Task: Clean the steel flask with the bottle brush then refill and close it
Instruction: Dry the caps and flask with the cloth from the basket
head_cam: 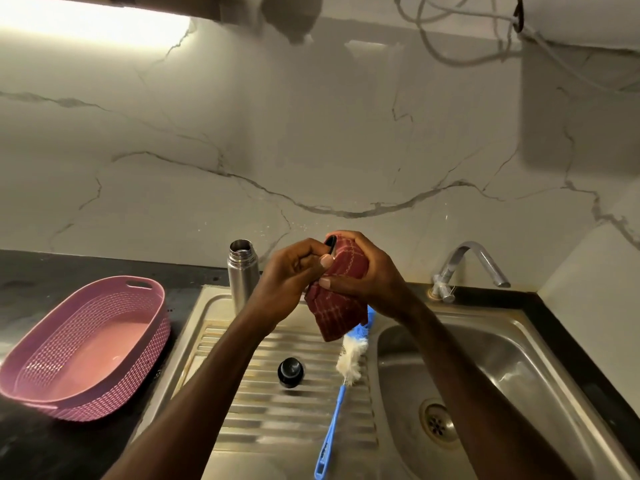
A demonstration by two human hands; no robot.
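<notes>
The steel flask (243,271) stands uncapped at ten o'clock of both hands (332,271), which grip a red cloth (341,299) round a dark cap (330,244).

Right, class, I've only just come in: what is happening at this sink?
A person is drying a small dark part, probably a piece of the flask's cap, with a red checked cloth. The left hand pinches the part while the right hand wraps the cloth round it. The steel flask stands open on the drainboard. A black cap and the bottle brush lie there too. A pink basket sits left.
</notes>
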